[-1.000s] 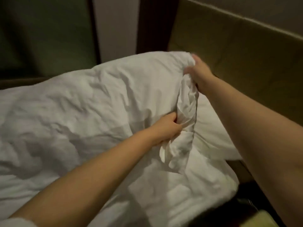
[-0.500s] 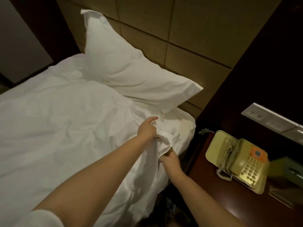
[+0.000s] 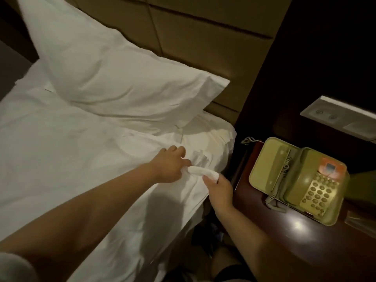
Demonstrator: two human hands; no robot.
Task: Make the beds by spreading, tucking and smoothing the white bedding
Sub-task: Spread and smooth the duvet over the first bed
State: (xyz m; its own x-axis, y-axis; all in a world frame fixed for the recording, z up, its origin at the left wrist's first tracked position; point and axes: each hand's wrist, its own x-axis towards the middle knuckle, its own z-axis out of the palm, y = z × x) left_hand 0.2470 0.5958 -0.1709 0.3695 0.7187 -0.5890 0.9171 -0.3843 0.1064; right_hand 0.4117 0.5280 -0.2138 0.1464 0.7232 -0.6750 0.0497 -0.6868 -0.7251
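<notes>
Left hand and right hand pinch a rolled edge of sheet; one pillow just behind, one telephone on nightstand alongside.

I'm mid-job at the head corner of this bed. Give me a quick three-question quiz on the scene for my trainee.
1. True or false: the white rectangular pillow lies flat at the middle of the bed.
2. What does the right hand pinch? A) a pillow corner B) the folded edge of the white cloth bedding C) a phone cord
3. Fill in: the olive-green corded telephone stands on the dark glossy wooden ____.
Key: 1 false, it leans on the tan padded headboard; 2 B; 3 nightstand.
</notes>
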